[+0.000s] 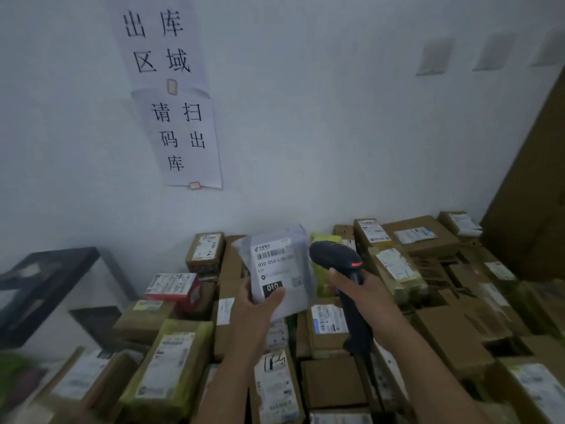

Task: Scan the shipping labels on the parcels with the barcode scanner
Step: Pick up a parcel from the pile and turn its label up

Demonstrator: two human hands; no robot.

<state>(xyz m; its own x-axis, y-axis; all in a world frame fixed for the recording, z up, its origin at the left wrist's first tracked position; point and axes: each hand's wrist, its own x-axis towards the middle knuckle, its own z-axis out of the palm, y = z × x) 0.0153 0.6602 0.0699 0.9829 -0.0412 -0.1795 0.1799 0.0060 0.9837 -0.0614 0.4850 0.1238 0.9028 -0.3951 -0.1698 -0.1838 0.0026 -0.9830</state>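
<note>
From the head camera, the left hand (260, 304) holds a grey poly mailer (284, 304) up above the stacked parcels, fingers curled behind its lower edge and the thumb pressed on the front, over the black "010" block at the foot of the shipping label (276, 266). The label faces the camera and its barcode (270, 254) near the top is uncovered. The right hand (363, 298) is wrapped around the handle of the dark barcode scanner (334, 255), index finger up near the trigger area. The scanner's head sits just beside the mailer's right edge, and whether its window faces the label cannot be told from here. The step in hand looks like aiming for the read. To do it well, the scanner probably needs drawing back a little and turning so that its beam crosses the whole barcode, with the thumb low and clear of the bars. The soft film looks wrinkled, so pulling it flat and tilting it off any glare should help. Below lie many cardboard parcels (458, 325) with labels upward, a red box (172, 287) and a black table (49, 270) to the left, and paper signs (180, 136) on the wall.
</note>
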